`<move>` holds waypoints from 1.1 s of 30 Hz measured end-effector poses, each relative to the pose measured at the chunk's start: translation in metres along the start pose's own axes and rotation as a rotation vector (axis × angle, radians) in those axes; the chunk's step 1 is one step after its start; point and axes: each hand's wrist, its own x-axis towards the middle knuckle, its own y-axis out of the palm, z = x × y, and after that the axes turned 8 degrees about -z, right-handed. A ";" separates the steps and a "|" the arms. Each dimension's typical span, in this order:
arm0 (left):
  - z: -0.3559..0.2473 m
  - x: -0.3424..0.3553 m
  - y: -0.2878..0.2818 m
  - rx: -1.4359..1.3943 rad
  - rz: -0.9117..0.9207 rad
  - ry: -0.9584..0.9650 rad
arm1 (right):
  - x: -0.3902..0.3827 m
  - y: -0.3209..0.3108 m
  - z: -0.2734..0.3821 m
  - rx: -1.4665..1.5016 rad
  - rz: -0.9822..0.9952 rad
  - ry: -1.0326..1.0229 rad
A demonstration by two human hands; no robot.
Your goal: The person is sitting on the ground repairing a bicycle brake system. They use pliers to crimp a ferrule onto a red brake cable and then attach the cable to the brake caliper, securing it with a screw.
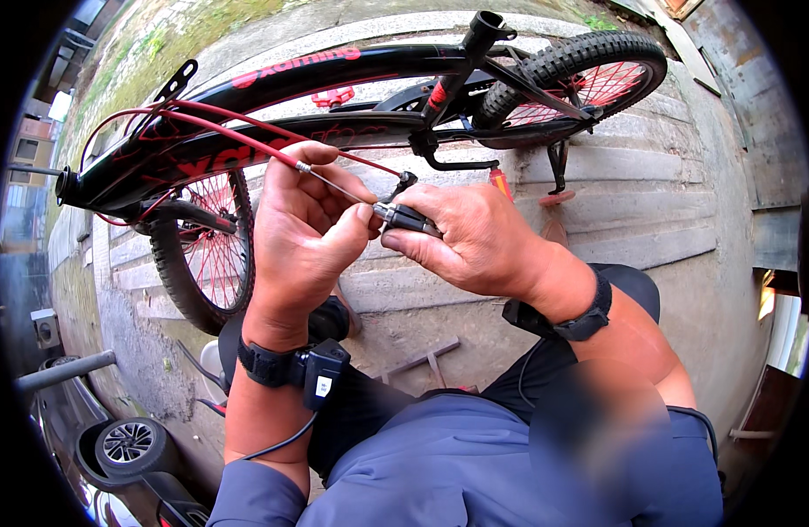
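In front of me is a black and red bicycle frame (273,79), with red cable housings (237,133) running from its front end toward my hands. Thin bare wire (334,186) comes out of the metal end of one housing. My left hand (303,220) is closed, thumb and finger pinching this wire near its far end. My right hand (474,233) grips a dark, metal-tipped piece (411,220) that meets the wire; its kind is partly hidden by the fingers. Just above it, a small black fitting (404,183) sits at the end of another red housing.
The knobbly rear wheel (589,79) is at far right, the front wheel (207,237) at left. A pedal (558,198) hangs at right. On the concrete ground before me lies a T-shaped bar (431,358). A dark car (115,439) stands at lower left, near a grey pipe (66,371).
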 end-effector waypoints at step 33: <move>-0.006 -0.004 -0.006 0.691 -0.114 0.889 | 0.019 -0.029 0.012 0.322 0.402 0.387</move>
